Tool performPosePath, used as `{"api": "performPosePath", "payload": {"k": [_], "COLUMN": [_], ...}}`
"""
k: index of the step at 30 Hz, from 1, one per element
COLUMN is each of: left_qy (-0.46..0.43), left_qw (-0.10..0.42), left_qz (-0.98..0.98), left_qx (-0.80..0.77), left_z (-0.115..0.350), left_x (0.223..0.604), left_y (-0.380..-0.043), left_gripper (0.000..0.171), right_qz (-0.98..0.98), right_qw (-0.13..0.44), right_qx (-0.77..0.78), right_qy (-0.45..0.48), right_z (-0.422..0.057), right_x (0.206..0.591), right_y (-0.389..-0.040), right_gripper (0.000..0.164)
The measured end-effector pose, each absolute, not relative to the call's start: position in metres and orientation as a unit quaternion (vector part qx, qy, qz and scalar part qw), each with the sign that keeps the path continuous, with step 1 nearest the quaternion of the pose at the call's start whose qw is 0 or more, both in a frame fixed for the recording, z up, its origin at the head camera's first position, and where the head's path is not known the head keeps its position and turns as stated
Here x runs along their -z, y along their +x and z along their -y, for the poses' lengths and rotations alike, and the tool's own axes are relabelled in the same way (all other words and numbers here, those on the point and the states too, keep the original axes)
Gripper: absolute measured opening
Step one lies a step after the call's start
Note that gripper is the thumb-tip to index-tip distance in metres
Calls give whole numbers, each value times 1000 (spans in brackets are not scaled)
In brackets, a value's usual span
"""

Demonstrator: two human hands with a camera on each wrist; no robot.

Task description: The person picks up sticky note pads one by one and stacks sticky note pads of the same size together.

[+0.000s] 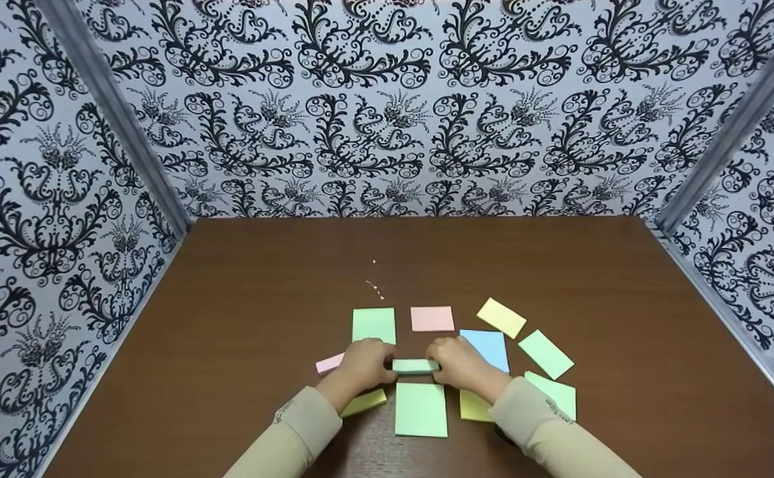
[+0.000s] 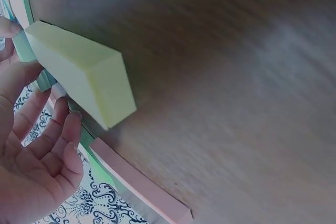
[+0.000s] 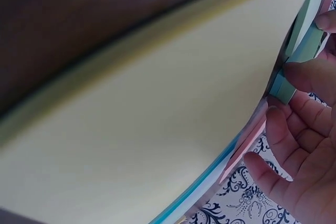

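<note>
Between my two hands, a small light-green sticky note pad (image 1: 415, 366) stands with its narrow side toward me. My left hand (image 1: 360, 365) pinches its left end between thumb and fingers. At the right end, my right hand (image 1: 461, 365) pinches it likewise. The right wrist view shows the pad's edge (image 3: 299, 69) partly bluish. Just in front lies a larger green pad (image 1: 421, 410). A yellow pad (image 2: 79, 69) sits under the left wrist, with a pink pad (image 2: 142, 182) beyond it. Another yellow pad (image 3: 173, 103) lies beneath the right wrist, partly hidden.
Behind the hands lie a green pad (image 1: 374, 324) and a pink pad (image 1: 432, 318). To the right are a blue pad (image 1: 486, 346), a yellow one (image 1: 501, 318) and two green ones (image 1: 546, 354). White specks (image 1: 378, 289) dot the brown table (image 1: 261, 279). Patterned walls (image 1: 387, 133) surround it.
</note>
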State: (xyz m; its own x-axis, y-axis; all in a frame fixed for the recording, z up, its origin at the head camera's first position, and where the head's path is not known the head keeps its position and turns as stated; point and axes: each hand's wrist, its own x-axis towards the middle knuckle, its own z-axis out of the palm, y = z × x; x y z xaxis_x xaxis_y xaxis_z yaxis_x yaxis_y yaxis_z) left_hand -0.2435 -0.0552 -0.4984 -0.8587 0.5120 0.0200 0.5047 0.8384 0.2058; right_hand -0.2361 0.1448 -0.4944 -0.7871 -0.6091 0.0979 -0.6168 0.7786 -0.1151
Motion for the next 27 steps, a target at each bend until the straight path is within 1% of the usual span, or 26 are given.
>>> {"api": "performPosePath", "payload": {"k": [4, 12, 19, 21, 25, 27], "left_qy": [262, 285, 292, 291, 284, 280], "left_qw": [24, 20, 38, 40, 37, 40], "left_qz": [-960, -955, -945, -944, -949, -952], "left_qx": [-95, -80, -140, -153, -133, -114], "left_z": [53, 53, 57, 57, 56, 54], "left_x": [498, 495, 494, 493, 493, 492], "left_y": [-243, -242, -243, -243, -242, -243], "left_gripper": [11, 18, 18, 16, 22, 23], "right_qz": [944, 947, 942, 942, 939, 934], "right_qw": [20, 4, 22, 24, 32, 49], "right_qx": [-77, -103, -108, -109, -113, -112], "right_qy": [321, 304, 316, 317, 323, 336], "right_z": [-144, -144, -143, -143, -144, -145], "right_x": [494, 494, 493, 494, 494, 498], "right_y": [-236, -235, -233, -234, -235, -237], "right_gripper": [17, 17, 13, 7, 6, 6]}}
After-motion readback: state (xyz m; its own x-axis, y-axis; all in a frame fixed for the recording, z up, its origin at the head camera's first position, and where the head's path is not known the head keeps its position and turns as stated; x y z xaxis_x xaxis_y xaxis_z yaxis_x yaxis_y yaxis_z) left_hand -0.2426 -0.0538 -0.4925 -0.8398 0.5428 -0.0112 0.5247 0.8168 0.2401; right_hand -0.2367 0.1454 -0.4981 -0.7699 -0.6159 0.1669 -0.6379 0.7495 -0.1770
